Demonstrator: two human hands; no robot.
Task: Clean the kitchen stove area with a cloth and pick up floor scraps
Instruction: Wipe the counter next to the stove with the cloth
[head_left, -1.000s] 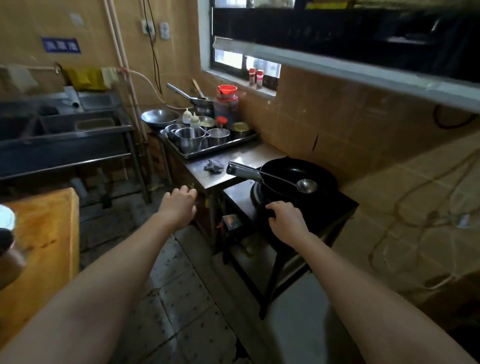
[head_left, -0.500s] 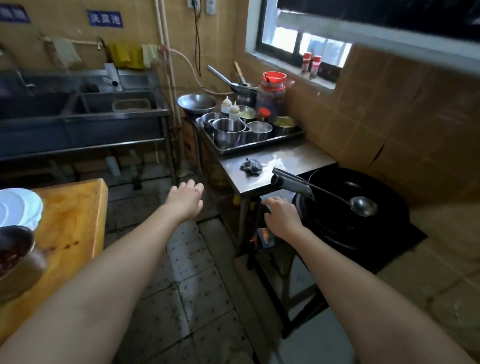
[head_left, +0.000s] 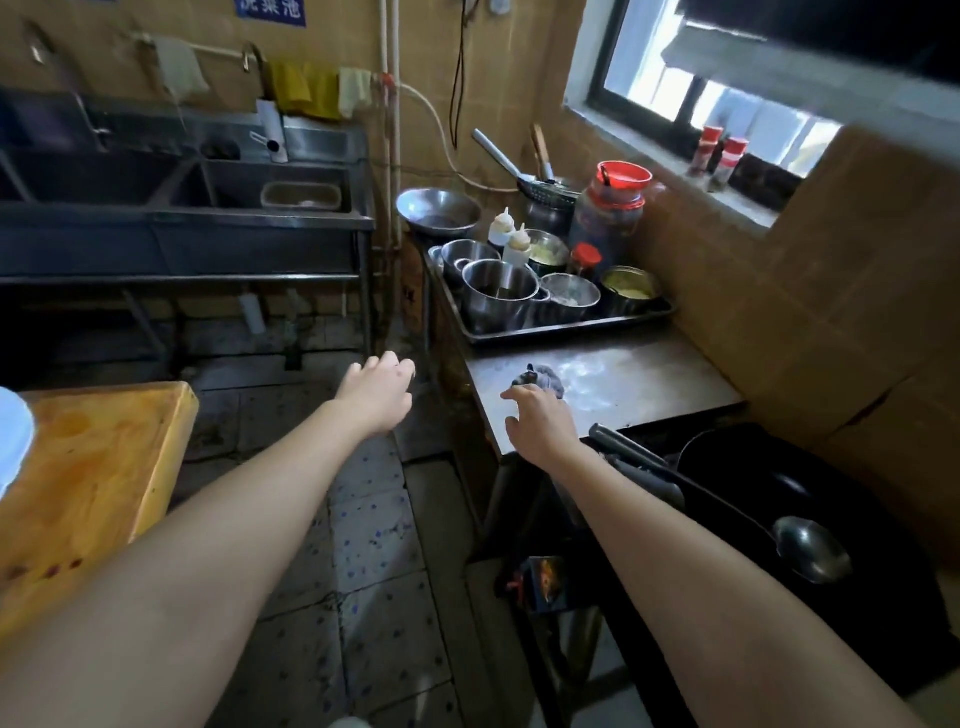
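Note:
A crumpled grey cloth (head_left: 543, 378) lies on the steel counter (head_left: 639, 387) beside the stove. My right hand (head_left: 543, 423) hovers at the counter's near edge with fingers spread, its fingertips just short of the cloth and holding nothing. My left hand (head_left: 378, 392) is stretched out over the floor to the left of the counter, fingers loosely curled and empty. A black wok (head_left: 769, 483) with a metal ladle (head_left: 810, 548) resting in it sits on the dark stove (head_left: 893, 613) at the right.
A tray (head_left: 571, 327) of steel pots, squeeze bottles and jars fills the counter's far end. A steel sink unit (head_left: 182, 228) stands at the back left. A wooden chopping block (head_left: 88, 483) is at the left. Tiled floor (head_left: 374, 571) runs between them.
My right hand has moved from the wok's side forward over the counter edge toward the cloth. The view has swung left and closer. My left hand stays extended.

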